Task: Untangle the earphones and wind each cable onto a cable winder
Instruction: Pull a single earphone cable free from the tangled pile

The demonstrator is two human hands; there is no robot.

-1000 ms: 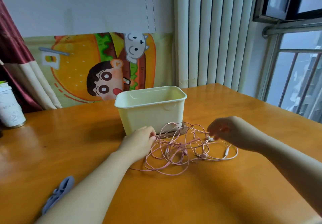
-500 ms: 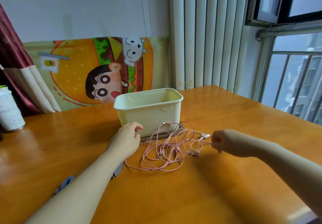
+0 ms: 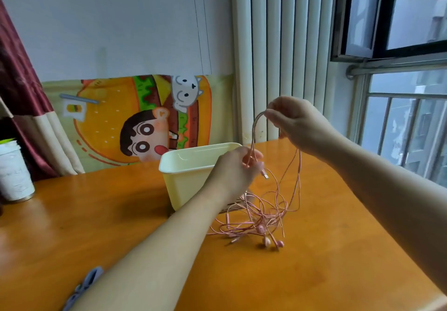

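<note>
The right hand (image 3: 298,123) is raised above the bench. Its fingertips pinch a bend of the pink earphone cables (image 3: 262,214) at the top of a short arch. The left hand (image 3: 235,169) sits just below and nearer the body, fingers curled round the same strands where they come down. A metal-tipped plug (image 3: 265,175) pokes out just beside those fingers. From both hands loose lengths fall to a heap of loops on the bench (image 3: 326,274), right in front of the cream plastic tub (image 3: 183,168). The earbuds (image 3: 267,241) lie at the near edge of the heap.

The step looks like finding one free end and leading it out. The plug is the best candidate for that end. Hold it lightly, leave the heap's weight on the bench, and feed the plug back through each loop. Pulling the hands apart would likely cinch the knots, while a gentle shake may open the loops. What is probably a bluish cable winder (image 3: 83,285), half hidden by the left forearm, lies well apart and unused.
</note>
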